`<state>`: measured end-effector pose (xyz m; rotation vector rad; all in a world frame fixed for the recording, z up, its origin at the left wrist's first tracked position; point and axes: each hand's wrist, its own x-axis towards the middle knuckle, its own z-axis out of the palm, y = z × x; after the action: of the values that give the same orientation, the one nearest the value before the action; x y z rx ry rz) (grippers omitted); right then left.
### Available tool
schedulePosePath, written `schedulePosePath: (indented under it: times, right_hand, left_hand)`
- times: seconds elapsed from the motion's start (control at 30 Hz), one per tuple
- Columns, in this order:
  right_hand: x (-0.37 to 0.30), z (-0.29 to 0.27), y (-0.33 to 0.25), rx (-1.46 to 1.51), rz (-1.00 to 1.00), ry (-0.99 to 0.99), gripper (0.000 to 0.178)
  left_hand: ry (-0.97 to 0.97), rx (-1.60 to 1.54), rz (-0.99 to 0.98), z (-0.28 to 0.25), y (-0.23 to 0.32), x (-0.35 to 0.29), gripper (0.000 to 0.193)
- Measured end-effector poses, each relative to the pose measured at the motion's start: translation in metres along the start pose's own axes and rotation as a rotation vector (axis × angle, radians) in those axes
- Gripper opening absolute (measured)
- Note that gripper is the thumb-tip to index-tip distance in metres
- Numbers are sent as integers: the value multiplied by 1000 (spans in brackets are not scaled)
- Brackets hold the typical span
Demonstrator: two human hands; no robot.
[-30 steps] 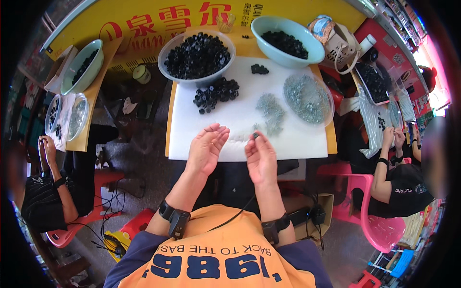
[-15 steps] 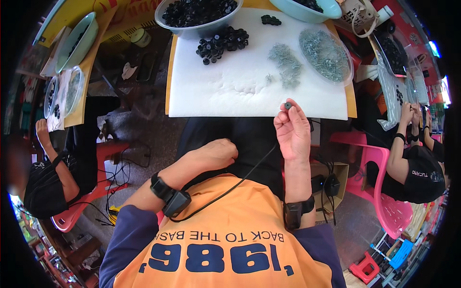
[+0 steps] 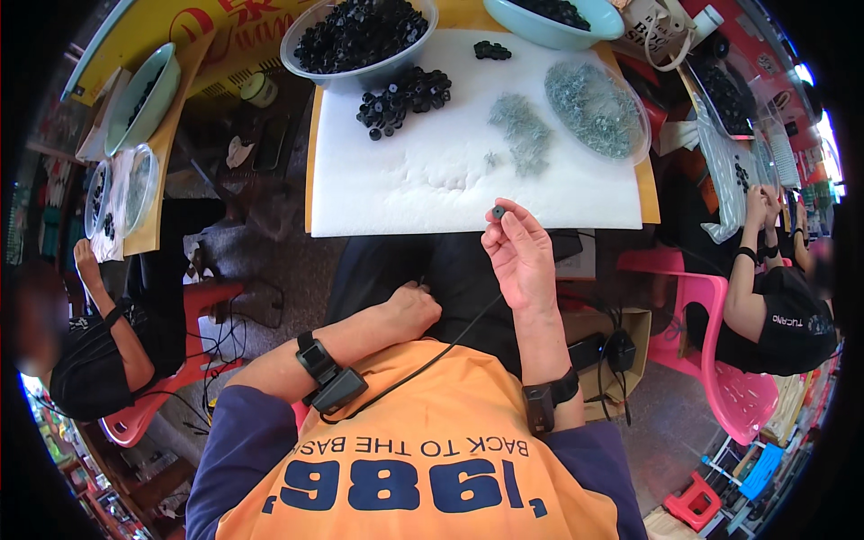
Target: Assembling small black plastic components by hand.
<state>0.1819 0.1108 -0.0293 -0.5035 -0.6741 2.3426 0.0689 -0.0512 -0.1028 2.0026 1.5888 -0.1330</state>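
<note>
Our right hand (image 3: 519, 256) pinches a small dark cap (image 3: 498, 211) between thumb and fingertips, held up just at the near edge of the white mat (image 3: 432, 184). Our left hand (image 3: 412, 306) rests curled on the lap, below the table; whether it grips anything we cannot tell.

Beyond the cap lie a grey screw heap (image 3: 522, 130), a clear dish of screws (image 3: 596, 108), a black cap pile (image 3: 403, 93) and a big bowl (image 3: 358, 36) of caps.

The grip is only fingertip-deep, so the cap could slip and, being at the edge, drop to our lap or the floor. The mat's near half is bare, giving room to set things down. A person sits close on each side, so wide elbows risk a bump.
</note>
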Motion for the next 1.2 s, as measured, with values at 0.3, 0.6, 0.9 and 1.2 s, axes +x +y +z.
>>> schedulePosePath:
  times: [0.3, 0.6, 0.9, 1.2]
  right_hand:
    - [1, 0, -2, -26, -3, 23, 23]
    - [4, 11, -3, -21, 24, -16, 23]
    - [14, 25, -4, -40, 48, -18, 22]
    - [17, 18, -14, -64, -9, 5, 23]
  left_hand:
    - [125, 31, 1, 14, -12, -9, 14]
    - [315, -894, -181, -76, -12, -33, 22]
    - [841, -1014, -176, -145, -63, -2, 19]
    - [1034, -336, -320, -142, -87, 22, 22]
